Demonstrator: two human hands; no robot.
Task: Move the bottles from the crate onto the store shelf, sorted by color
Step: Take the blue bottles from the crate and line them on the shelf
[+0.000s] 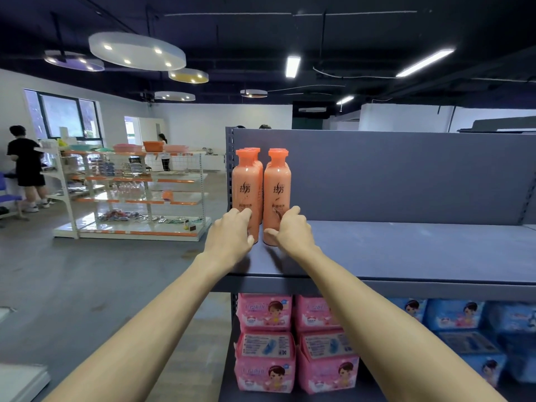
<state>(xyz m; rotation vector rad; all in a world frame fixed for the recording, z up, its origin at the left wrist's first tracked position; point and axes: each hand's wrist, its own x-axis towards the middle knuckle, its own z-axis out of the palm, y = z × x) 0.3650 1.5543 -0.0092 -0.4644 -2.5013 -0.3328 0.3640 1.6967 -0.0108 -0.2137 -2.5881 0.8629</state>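
Bearing 拉芳 labels: orange bottles [277, 195]

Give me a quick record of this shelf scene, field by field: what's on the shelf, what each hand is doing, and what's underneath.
shelf: grey top shelf, mostly bare
bottles: orange bottles upright at the left end, two rows, more behind
left hand: left hand on the left front bottle
right hand: right hand on the right front bottle
below: pink packs, blue packs to their right
crate: not in view
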